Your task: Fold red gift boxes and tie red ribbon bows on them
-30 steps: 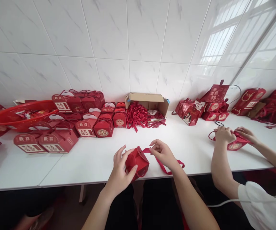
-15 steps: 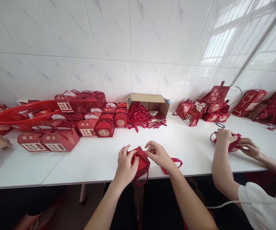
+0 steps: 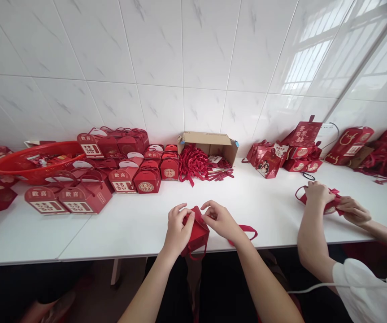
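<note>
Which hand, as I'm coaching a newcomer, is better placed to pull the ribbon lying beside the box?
Probably the right hand: the ribbon lies on that side of the red box, near the right forearm. The left hand is at the box's opposite side.

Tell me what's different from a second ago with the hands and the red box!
The right hand moved left to the top of the red box; whether it still holds the ribbon is hidden. The left hand moved its thumb up the box. The cord loop hangs lower. The orange basin and cardboard carton stayed put.
</note>
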The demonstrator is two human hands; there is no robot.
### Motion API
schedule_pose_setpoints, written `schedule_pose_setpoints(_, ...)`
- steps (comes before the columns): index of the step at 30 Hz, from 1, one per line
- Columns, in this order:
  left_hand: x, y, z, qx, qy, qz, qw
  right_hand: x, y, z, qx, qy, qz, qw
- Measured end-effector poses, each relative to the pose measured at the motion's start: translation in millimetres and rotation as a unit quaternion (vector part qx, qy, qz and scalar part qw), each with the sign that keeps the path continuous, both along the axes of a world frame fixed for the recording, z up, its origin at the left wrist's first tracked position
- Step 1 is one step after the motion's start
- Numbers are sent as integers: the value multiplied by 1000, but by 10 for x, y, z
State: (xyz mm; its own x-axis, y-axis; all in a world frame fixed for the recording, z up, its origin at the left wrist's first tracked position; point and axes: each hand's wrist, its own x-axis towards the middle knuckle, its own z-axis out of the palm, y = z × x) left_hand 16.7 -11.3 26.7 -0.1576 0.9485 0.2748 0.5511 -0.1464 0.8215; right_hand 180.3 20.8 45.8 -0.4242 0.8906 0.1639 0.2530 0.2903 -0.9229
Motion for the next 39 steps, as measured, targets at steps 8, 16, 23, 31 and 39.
schedule_pose_setpoints(8, -8, 36, -28, 19, -3, -9, 1000, 4, -40, 2, 8, -6, 4, 1000)
schedule_pose_setpoints(16, -23, -3, 138, 153, 32, -40, 987, 1, -26, 19, 140, -45, -19, 989)
schedule_pose_setpoints(23, -62, -61, 189, 208, -9, -41, 977, -68, -9, 182, 101, 63, 1, 993)
schedule_pose_setpoints(31, -80, -172, 291, 190, -48, -10, 981, -145, -26, 357, 67, 27, 53, 996)
schedule_pose_setpoints(39, -191, -285, 192, 120, -36, -39, 991, -57, -110, 529, 64, 166, -24, 984)
